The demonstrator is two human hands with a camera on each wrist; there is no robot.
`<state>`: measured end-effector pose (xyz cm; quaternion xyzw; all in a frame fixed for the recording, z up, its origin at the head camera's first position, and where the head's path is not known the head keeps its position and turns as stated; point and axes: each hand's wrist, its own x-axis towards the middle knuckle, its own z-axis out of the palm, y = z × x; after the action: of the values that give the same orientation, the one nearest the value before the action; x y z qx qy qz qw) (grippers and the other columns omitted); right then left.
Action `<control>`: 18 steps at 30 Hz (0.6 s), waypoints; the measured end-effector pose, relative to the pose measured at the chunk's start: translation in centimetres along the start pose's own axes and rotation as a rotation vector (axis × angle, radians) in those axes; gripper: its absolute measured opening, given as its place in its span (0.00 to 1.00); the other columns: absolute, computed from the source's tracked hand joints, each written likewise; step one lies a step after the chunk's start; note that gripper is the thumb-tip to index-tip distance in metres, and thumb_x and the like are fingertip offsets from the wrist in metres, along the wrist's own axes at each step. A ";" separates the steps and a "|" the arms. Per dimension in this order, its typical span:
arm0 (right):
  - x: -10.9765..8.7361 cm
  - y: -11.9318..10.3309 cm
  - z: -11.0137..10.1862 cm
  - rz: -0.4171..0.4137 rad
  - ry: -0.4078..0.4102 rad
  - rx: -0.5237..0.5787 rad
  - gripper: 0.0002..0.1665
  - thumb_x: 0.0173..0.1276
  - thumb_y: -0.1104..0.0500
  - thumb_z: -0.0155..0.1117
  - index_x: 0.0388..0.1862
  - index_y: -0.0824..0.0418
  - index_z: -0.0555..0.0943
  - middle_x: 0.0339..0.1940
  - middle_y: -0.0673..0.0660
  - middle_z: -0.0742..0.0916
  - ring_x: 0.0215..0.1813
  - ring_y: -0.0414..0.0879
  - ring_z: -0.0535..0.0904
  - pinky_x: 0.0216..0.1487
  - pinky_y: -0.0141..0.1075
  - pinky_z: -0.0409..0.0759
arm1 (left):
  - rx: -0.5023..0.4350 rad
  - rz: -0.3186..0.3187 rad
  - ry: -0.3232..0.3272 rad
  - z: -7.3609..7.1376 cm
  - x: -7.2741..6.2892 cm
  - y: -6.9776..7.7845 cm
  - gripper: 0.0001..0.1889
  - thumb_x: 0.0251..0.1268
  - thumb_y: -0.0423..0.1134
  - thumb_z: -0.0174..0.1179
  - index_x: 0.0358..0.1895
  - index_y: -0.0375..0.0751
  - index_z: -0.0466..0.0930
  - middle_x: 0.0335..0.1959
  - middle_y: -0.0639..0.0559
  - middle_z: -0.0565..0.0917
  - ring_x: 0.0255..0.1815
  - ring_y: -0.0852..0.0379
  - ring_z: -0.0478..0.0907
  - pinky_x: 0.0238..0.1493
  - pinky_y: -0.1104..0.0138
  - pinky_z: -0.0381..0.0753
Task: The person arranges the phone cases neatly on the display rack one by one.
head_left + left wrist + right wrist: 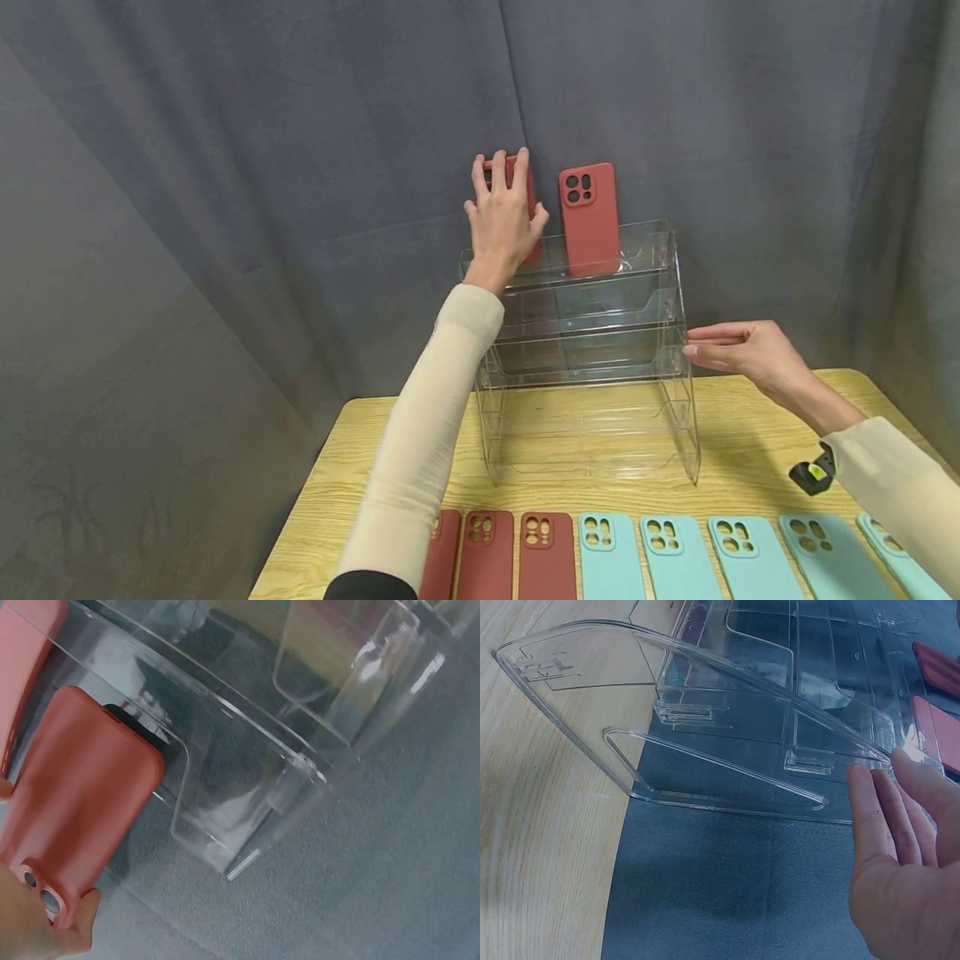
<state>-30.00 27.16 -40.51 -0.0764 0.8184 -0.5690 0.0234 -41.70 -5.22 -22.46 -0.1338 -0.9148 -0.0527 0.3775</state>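
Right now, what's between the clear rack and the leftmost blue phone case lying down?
Just a bare strip of wooden table lies between the clear rack and the leftmost blue phone case; the head view shows it.

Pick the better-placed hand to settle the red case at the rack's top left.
Likely the left hand: it grips that red case at the clear rack's top tier. The right hand has its fingertips at the right side panel, farther from it.

Pretty much a curtained-off booth (shop-style clear rack included): grey drapes behind and beside a wood-grain table.
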 end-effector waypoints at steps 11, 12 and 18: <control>-0.1 -0.4 0.2 -0.009 -0.001 0.031 0.40 0.72 0.48 0.73 0.72 0.73 0.75 0.43 0.30 0.90 0.48 0.27 0.88 0.51 0.24 0.87 | 0.005 -0.030 -0.051 0.8 -0.5 0.7 0.42 0.73 0.53 0.62 0.86 0.55 0.53 0.83 0.45 0.60 0.87 0.37 0.50 0.62 0.38 0.83; -0.2 -0.4 0.2 -0.008 0.000 0.031 0.39 0.72 0.48 0.73 0.72 0.72 0.76 0.43 0.30 0.90 0.48 0.27 0.88 0.51 0.24 0.86 | 0.002 -0.033 -0.056 0.8 -0.5 0.8 0.43 0.73 0.53 0.63 0.86 0.55 0.53 0.83 0.45 0.60 0.87 0.37 0.50 0.62 0.38 0.83; -0.1 -0.4 0.3 -0.003 -0.002 0.021 0.40 0.72 0.47 0.73 0.72 0.71 0.76 0.45 0.30 0.90 0.48 0.27 0.88 0.51 0.22 0.86 | -0.011 -0.064 -0.102 1.3 -0.8 0.8 0.43 0.73 0.54 0.64 0.86 0.55 0.53 0.83 0.44 0.60 0.87 0.37 0.50 0.62 0.39 0.83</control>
<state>-29.81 26.75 -40.26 -0.0779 0.8123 -0.5776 0.0242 -41.83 -4.32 -23.99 -0.1089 -0.9363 -0.0628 0.3278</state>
